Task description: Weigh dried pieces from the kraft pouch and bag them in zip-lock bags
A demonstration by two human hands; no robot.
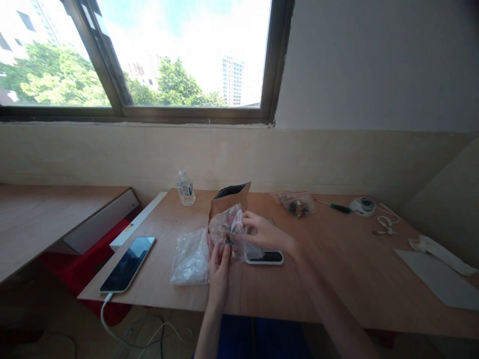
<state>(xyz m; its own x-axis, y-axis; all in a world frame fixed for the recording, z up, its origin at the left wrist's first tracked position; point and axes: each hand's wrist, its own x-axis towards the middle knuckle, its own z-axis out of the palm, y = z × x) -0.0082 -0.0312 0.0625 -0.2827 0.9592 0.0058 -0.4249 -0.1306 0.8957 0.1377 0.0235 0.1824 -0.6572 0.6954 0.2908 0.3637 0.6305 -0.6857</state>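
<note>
Between my hands is a clear zip bag [226,224] with a few small dark parts inside. My left hand [220,262] grips its lower edge, thumb pressed near a dark piece. My right hand [264,232] has its fingers closed at the bag's upper right edge. Just behind the bag stands a brown paper pouch [230,197], its top gaping. A second clear plastic bag [190,257] lies flat to the left of my left hand. Under my right hand sits a white-framed device with a dark face [267,258], partly covered by the bag.
A phone [129,264] with a charging cable [107,309] lies at the left edge. A water bottle [186,188] stands at the back. Rightward are another zip bag of parts [297,205], a screwdriver [340,207], a white dome camera [362,206] and a grey sheet [437,276].
</note>
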